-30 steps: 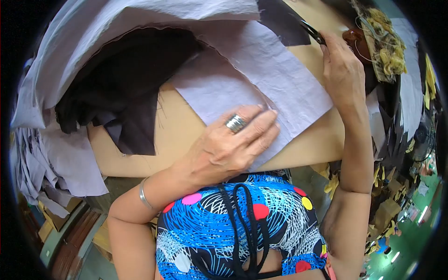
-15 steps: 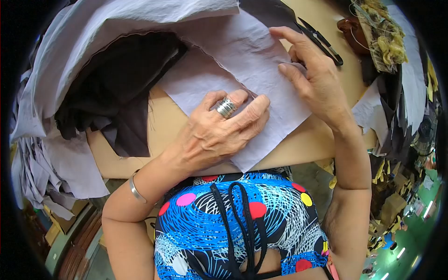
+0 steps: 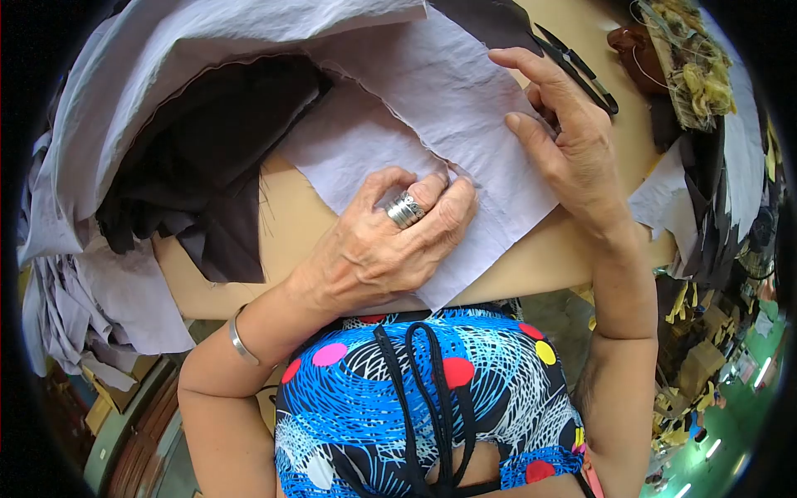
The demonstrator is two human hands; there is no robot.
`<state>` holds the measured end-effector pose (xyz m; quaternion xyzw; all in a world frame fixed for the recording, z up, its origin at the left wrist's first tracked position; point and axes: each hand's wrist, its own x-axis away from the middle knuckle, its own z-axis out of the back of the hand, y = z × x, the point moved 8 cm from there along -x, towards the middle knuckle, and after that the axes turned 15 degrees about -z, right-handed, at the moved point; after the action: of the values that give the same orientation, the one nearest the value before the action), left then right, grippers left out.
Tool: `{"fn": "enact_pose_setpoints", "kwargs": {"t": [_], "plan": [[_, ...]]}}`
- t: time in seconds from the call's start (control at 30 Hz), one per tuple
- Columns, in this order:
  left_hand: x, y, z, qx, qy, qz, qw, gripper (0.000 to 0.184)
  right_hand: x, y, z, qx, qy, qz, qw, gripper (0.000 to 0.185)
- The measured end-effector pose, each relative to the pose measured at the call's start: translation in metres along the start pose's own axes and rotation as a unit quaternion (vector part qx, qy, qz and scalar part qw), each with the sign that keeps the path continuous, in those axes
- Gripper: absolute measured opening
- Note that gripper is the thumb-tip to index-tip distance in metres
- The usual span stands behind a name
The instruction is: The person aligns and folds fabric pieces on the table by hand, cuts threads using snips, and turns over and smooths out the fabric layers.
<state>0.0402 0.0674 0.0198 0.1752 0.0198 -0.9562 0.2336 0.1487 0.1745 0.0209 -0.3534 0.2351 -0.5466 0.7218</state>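
Note:
A pale lilac fabric piece (image 3: 490,124) with a seam running across it lies on the tan work surface (image 3: 290,224). My left hand (image 3: 398,228), with a wide silver ring, rests on it with curled fingertips pinched at the seam's lower end. Over the fabric's right edge is my right hand (image 3: 569,137), thumb and index finger apart, nothing held between them. Black-handled scissors (image 3: 579,70) lie on the surface just beyond my right hand. Dark fabric (image 3: 216,141) sits to the left, under a fold of the lilac cloth.
A large lilac cloth heap (image 3: 124,100) arches over the left side. At the top right are a brown object (image 3: 638,54) and a board with yellow thread tangles (image 3: 693,75). Fabric scraps (image 3: 664,195) hang at the right edge, and cloth strips (image 3: 58,290) at the left.
My right hand has let go of the scissors and come over to the lilac fabric. The fabric and my left hand have shifted slightly left. My left fingers have curled more tightly at the seam.

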Motion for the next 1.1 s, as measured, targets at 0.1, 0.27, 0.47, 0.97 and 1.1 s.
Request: {"fn": "enact_pose_setpoints", "kwargs": {"t": [0.1, 0.27, 0.47, 0.97, 1.1], "plan": [[0.001, 0.001, 0.0, 0.005, -0.001, -0.008, 1.0, 0.039, 0.001, 0.0, 0.002, -0.005, 0.004, 0.013, 1.0, 0.052], [-0.001, 0.001, 0.001, -0.003, -0.003, -0.004, 1.0, 0.04, 0.002, 0.003, 0.004, -0.021, 0.008, 0.006, 1.0, 0.052], [-0.002, 0.0, 0.0, -0.007, -0.007, 0.018, 1.0, 0.042, 0.0, 0.003, 0.003, -0.011, -0.032, -0.031, 0.999, 0.051], [-0.008, 0.004, 0.002, -0.01, 0.001, -0.007, 1.0, 0.036, -0.002, -0.003, 0.001, 0.013, -0.024, 0.047, 0.999, 0.048], [-0.001, -0.005, 0.003, 0.021, 0.044, 0.005, 0.999, 0.036, -0.006, -0.005, -0.001, 0.058, -0.044, 0.0, 0.997, 0.052]]}}
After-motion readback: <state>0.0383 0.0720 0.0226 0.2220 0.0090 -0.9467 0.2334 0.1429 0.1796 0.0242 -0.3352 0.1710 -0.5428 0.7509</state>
